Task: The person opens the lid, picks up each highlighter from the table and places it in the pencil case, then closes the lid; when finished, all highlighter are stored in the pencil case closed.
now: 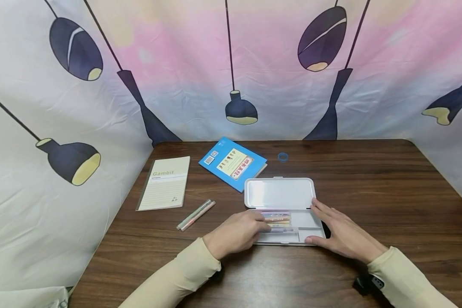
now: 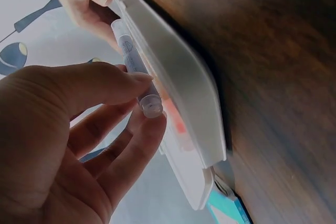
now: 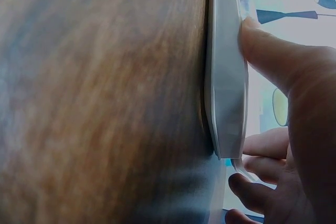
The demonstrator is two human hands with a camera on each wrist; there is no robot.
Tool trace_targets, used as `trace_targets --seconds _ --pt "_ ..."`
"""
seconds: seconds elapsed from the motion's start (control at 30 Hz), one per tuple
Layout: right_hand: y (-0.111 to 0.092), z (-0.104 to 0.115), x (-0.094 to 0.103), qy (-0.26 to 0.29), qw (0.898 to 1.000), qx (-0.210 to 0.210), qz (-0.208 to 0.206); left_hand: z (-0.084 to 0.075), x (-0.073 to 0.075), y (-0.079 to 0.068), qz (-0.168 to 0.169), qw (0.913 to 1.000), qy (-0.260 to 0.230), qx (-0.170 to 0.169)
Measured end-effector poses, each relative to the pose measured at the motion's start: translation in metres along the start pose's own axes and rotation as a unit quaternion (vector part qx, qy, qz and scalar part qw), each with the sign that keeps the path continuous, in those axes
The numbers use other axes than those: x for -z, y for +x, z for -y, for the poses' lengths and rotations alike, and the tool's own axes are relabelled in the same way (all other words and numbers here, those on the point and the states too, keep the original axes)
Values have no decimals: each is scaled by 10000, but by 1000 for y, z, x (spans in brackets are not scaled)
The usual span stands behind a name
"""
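A white pencil case (image 1: 306, 219) lies with its lid raised at the back, several pens (image 1: 276, 218) in its left compartment. Low over the front left of the case, my left hand (image 1: 239, 231) pinches a clear pen (image 2: 135, 62) between thumb and fingers. The left wrist view shows the pen's clear end sticking out past the fingertips. My right hand (image 1: 344, 233) spans the case's right end, thumb on the front rim and fingers extended to the back near the lid. In the right wrist view the thumb (image 3: 262, 45) touches the case's upper edge.
Left of the case, a greenish pen (image 1: 193, 214) and a pinkish pen (image 1: 199, 215) lie side by side. Behind them is a cream notebook (image 1: 165, 184). A blue book (image 1: 232, 164) reaches close to the lid's back left corner, and a small blue ring (image 1: 282, 157) lies further back.
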State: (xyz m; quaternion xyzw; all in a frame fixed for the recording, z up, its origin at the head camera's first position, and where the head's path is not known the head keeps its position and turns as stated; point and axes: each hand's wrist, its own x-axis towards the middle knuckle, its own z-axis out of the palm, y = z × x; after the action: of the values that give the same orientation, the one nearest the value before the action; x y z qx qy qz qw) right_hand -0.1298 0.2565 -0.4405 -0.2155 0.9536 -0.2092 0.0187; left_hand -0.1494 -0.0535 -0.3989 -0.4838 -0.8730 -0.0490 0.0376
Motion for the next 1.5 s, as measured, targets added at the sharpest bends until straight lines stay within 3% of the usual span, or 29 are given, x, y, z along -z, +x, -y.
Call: trace_targets --seconds 0.5,0.83,1.5 --pt "0 0 -1 -17 10000 -40 -10 -2 -11 3 25 9997 228 -77" --pt "0 0 0 -23 10000 -63 4 -5 -12 3 180 9994 293 70" --pt "0 0 1 -15 10000 38 -39 -3 -12 1 44 9999 102 37"
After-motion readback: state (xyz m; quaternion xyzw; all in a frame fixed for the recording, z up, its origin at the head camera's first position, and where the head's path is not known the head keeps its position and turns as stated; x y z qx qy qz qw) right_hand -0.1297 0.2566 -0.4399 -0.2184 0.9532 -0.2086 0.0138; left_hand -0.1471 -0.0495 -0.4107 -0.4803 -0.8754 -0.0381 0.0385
